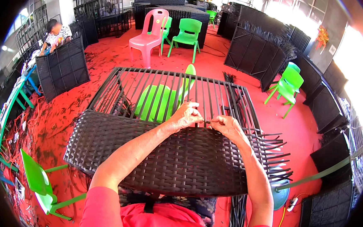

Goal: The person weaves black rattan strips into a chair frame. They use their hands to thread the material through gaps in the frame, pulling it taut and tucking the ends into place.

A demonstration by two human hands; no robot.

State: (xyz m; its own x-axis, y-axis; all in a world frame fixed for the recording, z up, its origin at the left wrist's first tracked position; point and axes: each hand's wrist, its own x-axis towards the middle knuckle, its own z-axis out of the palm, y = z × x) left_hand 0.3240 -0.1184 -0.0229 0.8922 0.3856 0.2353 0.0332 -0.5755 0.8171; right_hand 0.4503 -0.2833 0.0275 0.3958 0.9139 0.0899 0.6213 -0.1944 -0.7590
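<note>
A dark woven panel (178,163) lies in front of me, its near part a tight basket weave of flat strips. Beyond the weave, bare parallel slats (150,76) run away to the far bar of the frame. At the weave's far edge my left hand (187,115) has its fingers bent and pinched together on a dark strip. Close by on the right, my right hand (226,125) pinches at the same edge, thumb and fingers closed on a strip. Loose strip ends (276,156) stick out past the panel's right side.
Under the slats stands a green chair (159,101). More green chairs (189,33) and a pink chair (151,36) stand farther off. Finished dark panels (255,55) lean about the room. At the far left a person (55,35) is behind another panel (63,71). Strip scraps litter the red floor.
</note>
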